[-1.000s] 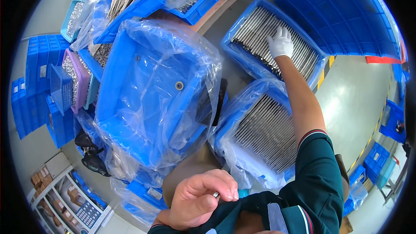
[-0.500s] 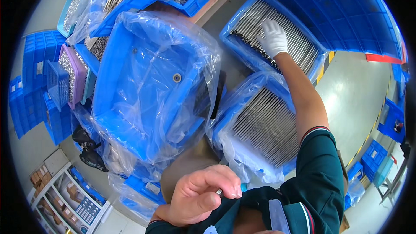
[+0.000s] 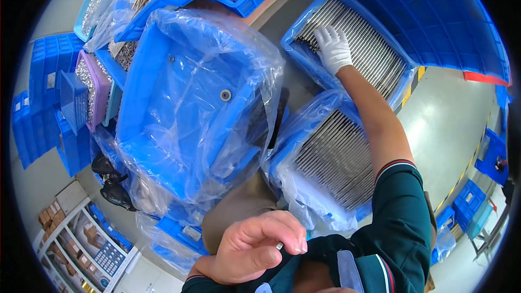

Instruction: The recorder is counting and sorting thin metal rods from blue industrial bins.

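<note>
My right hand [image 3: 332,51], in a white glove, reaches into the far right blue bin [image 3: 389,40]. Its fingers are stretched out and slightly apart, resting on the left part of a layer of thin metal rods [image 3: 362,35]. I cannot see any rod lifted by it. Low in front of my chest, my bare left hand [image 3: 258,247] is curled, with a small metal piece [image 3: 279,246] between thumb and fingers; most of that piece is hidden. A nearer blue bin [image 3: 279,164], lined with clear plastic, also holds rows of metal rods [image 3: 336,157].
A large plastic-lined blue bin [image 3: 135,103] at centre left has a small ring-shaped part [image 3: 226,95] in it. Further left stand a purple basket [image 3: 100,95] of small metal parts and stacked blue crates [image 3: 40,76]. A tall blue crate wall [image 3: 429,16] rises at far right.
My right hand has shifted left across the rods, and its fingers now lie more stretched out. The left hand keeps its pose with the small piece. The view has shifted slightly.
</note>
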Action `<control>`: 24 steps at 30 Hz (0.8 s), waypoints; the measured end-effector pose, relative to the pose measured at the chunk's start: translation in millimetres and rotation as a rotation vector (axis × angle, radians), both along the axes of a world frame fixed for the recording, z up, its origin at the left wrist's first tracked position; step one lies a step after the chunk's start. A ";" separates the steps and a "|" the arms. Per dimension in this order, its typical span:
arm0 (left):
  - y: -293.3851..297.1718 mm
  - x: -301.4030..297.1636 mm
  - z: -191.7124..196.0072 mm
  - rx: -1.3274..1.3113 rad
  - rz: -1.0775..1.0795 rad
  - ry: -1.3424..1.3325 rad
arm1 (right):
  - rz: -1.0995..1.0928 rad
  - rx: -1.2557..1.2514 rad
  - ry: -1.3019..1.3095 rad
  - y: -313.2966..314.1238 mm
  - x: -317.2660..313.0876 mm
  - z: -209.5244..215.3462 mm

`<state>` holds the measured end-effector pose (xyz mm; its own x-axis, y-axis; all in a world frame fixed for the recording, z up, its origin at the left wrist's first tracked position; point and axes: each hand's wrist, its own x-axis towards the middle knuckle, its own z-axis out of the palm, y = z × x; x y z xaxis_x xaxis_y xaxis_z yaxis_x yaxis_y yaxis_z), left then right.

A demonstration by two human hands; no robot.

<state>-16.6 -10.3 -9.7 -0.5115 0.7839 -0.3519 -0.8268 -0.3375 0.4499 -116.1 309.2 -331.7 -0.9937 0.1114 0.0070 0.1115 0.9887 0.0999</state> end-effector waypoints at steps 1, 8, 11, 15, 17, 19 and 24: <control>0.0 0.0 1.5 -0.003 0.003 -0.007 | 0.053 -0.023 -0.001 -4.9 -2.5 0.6; 9.1 0.2 4.9 -0.197 0.045 0.003 | 0.054 0.104 0.025 -8.7 -23.5 -16.4; 12.5 -1.4 2.2 -0.171 0.049 0.034 | -0.099 0.065 0.066 -5.7 -17.4 -32.2; 11.5 -2.0 3.1 -0.168 0.048 0.019 | -0.089 0.066 0.060 -8.0 -22.8 -25.5; 9.6 -3.0 2.3 -0.177 0.039 0.014 | -0.017 -0.051 0.008 -15.8 -21.9 -10.4; 11.3 -3.0 3.0 -0.179 0.037 0.009 | -0.018 -0.053 -0.026 -19.2 -29.3 -6.8; 16.7 -4.9 0.7 -0.188 0.028 0.009 | -0.037 0.137 -0.002 -3.7 -46.9 -29.5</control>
